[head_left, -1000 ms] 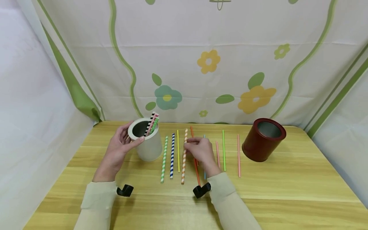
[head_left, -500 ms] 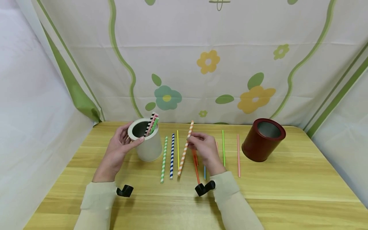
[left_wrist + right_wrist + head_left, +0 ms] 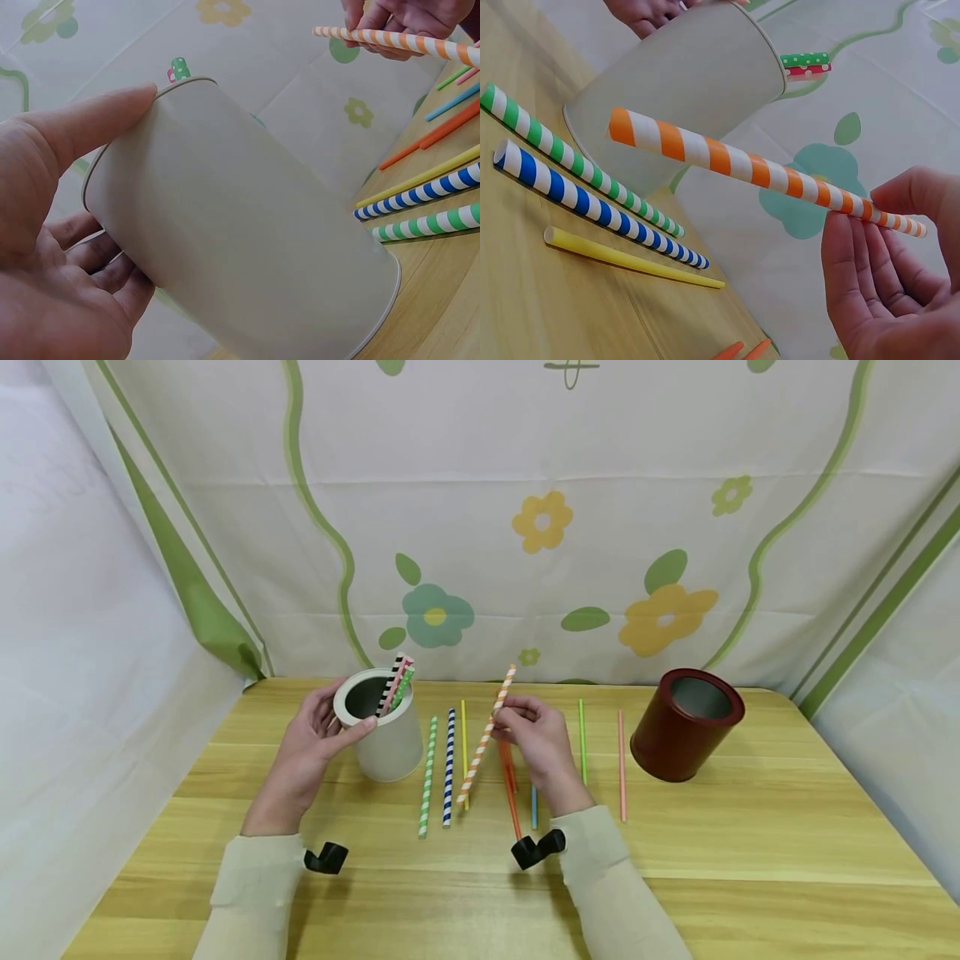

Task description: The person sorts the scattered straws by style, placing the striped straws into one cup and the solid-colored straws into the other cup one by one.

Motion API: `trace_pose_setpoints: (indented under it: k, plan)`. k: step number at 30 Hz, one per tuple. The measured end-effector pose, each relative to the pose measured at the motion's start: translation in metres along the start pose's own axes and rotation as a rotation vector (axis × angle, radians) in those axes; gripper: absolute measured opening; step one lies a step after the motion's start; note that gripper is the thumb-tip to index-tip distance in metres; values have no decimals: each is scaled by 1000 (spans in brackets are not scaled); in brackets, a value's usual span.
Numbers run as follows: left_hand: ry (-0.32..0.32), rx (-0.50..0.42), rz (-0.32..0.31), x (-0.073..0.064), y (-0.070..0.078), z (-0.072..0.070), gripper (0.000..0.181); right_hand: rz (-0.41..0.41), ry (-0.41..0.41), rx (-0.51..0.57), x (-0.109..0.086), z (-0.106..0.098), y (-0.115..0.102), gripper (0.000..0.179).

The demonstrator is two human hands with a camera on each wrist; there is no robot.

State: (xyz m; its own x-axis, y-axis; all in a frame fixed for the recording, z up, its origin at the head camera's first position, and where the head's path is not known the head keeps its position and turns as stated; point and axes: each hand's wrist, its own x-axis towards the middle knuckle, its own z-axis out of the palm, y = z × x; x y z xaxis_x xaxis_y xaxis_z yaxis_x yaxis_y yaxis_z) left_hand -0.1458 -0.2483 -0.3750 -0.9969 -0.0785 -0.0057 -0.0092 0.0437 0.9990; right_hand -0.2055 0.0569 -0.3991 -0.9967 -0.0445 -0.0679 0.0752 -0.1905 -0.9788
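My left hand point(image 3: 309, 747) holds the white can point(image 3: 390, 747) at its left side, thumb over the near rim and fingers round the far side. Several patterned paper straws point(image 3: 396, 685), black-striped, pink and green dotted, lean inside that can against its right rim. With thumb and fingertips my right hand point(image 3: 534, 739) pinches an orange-striped paper straw point(image 3: 720, 159) near its upper end. That straw is tilted above the table, its lower end toward me and slightly left. In the left wrist view, the striped straw point(image 3: 397, 41) stands apart from the can.
On the wooden table point(image 3: 675, 893) lie a green-striped straw point(image 3: 427, 777), a blue-striped straw point(image 3: 449, 768) and a yellow straw point(image 3: 630, 260). Orange, blue, green point(image 3: 582, 743) and pink point(image 3: 622, 768) straws lie further right. A dark red can point(image 3: 678, 735) stands at the right, before the flowered curtain.
My right hand has lifted the orange-striped straw off the table, tilting it and shifting slightly right. The left hand and white can have stayed in place.
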Motion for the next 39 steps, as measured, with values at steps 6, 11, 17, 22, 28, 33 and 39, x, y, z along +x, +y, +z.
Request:
trace_pose_setpoints:
  k: [6, 11, 17, 22, 28, 33, 39]
  plan:
    - [1, 1, 0, 0, 0, 0, 85, -42, 19, 17, -1, 1, -4, 23]
    - [4, 1, -5, 0, 1, 0, 86, -62, 29, 32, 0, 2, -7, 24]
    - [6, 2, -4, 0, 1, -1, 86, -62, 39, 43, 0, 4, -9, 22]
    - [-6, 6, 1, -1, 0, 0, 86, -98, 43, 67, -1, 10, -18, 20]
    - [0, 7, 6, -1, 0, -1, 85, -219, 20, 123, -2, 29, -48, 20]
    - [0, 5, 13, -1, 0, -1, 84, -334, 20, 206, -5, 51, -70, 19]
    - [2, -4, 11, -1, 1, -1, 83, -419, 25, 233, -7, 72, -79, 17]
